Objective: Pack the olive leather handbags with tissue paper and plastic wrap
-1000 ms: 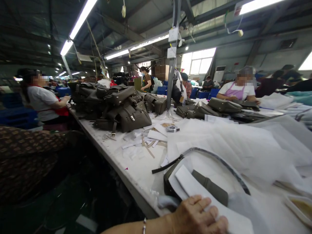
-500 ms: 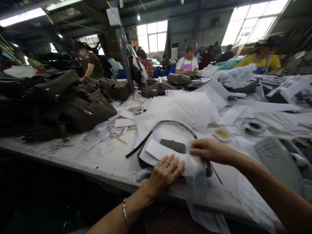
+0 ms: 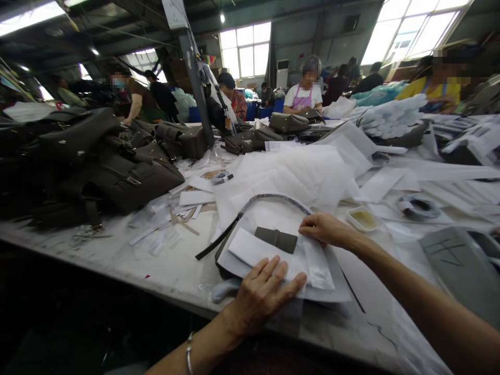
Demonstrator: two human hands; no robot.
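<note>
A dark bag (image 3: 221, 259) lies at the table's front edge with white sheets on it and a wrapped handle (image 3: 269, 197) arching behind. My left hand (image 3: 263, 286) lies with fingers spread on a folded white sheet (image 3: 250, 251). A grey-green strap piece (image 3: 275, 239) rests on the white layer just beyond it. Bent fingers of my right hand (image 3: 318, 229) pinch the upper edge of a thin translucent sheet (image 3: 319, 264), to the right of the strap piece.
Dark bags (image 3: 133, 177) are heaped at the left. Thin white sheets (image 3: 297, 169) spread behind the work. To the right are a small yellowish dish (image 3: 363, 219), a roll (image 3: 417, 207) and a grey marked panel (image 3: 449, 265). Several people sit or stand beyond the table.
The translucent sheet that hung over the table's edge now lies on the bag's white layer. My left hand's fingers have spread more, and my right hand has moved slightly up and left.
</note>
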